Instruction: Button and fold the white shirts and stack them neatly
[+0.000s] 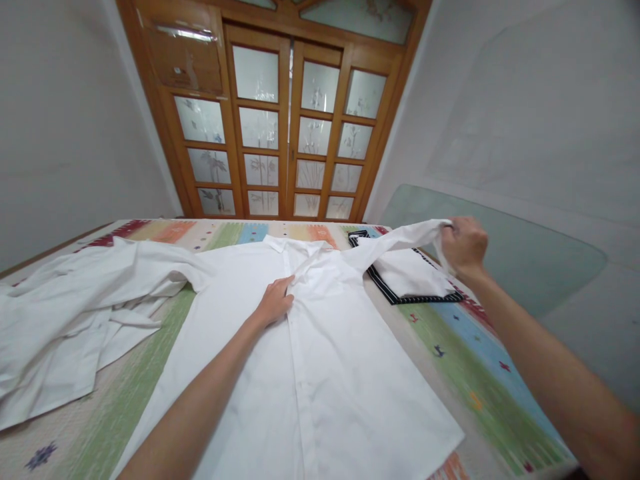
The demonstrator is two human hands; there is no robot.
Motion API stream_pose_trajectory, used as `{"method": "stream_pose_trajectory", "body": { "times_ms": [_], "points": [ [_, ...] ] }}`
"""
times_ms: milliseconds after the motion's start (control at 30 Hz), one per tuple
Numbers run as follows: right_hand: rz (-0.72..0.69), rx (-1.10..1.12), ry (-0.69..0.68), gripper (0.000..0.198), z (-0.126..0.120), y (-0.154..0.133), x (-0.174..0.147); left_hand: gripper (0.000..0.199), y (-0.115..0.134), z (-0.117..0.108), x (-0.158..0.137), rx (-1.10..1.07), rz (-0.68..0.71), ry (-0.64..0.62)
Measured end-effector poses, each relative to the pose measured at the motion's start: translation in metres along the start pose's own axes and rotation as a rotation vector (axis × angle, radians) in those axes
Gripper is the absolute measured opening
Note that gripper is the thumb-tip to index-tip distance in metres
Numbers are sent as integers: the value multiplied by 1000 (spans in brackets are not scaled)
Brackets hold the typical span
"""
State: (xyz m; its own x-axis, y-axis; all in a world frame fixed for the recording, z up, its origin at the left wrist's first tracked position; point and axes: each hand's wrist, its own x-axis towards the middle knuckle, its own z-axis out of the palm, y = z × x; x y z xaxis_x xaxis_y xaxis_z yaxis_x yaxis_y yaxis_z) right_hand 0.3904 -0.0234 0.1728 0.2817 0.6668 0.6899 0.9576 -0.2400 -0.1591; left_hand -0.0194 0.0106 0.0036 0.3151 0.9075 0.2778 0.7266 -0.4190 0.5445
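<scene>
White button-front cloth shirt (345, 353) spread under left hand (275, 301), which touches the placket (299, 373), can't tell if pinching; right hand (465, 245) clamped on sleeve (395, 241) end, aloft. Looks like sleeve straightening; next calls for steady tension

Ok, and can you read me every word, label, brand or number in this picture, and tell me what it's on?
No readable text anywhere.
Brown panel: a small pale mark, too small to make out.
Shirt: no lettering visible.
Cover: stripes and small figures, no words seen.
Doors: plant designs on the glass, no legible writing.
</scene>
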Motion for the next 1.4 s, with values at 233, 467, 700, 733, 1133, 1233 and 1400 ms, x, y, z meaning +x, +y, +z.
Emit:
{"method": "stream_pose_trajectory", "body": {
  "times_ms": [233, 467, 700, 733, 1133, 1233, 1400],
  "points": [
    [-140, -284, -655, 40, 46, 44, -33, 54, 3, 8, -3, 161, 28, 41],
    [-470, 158, -633, 54, 75, -20, -127, 47, 9, 12, -7, 240, 39, 77],
    [-728, 417, -815, 68, 62, -87, -197, 49, 4, 7, -7, 114, 62, 65],
    [-715, 410, -812, 69, 62, -86, -200, 49, 3, 6, -7, 76, 61, 74],
    [-508, 178, -688, 79, 88, -44, -191, 50, 8, 5, -11, 221, 25, 24],
    [-540, 172, -665, 80, 80, -42, -201, 49, 12, 4, -12, 297, 16, -5],
    [-732, 289, -707, 66, 42, -31, -219, 51, 13, 0, -12, 363, 46, -85]
  ]
}}
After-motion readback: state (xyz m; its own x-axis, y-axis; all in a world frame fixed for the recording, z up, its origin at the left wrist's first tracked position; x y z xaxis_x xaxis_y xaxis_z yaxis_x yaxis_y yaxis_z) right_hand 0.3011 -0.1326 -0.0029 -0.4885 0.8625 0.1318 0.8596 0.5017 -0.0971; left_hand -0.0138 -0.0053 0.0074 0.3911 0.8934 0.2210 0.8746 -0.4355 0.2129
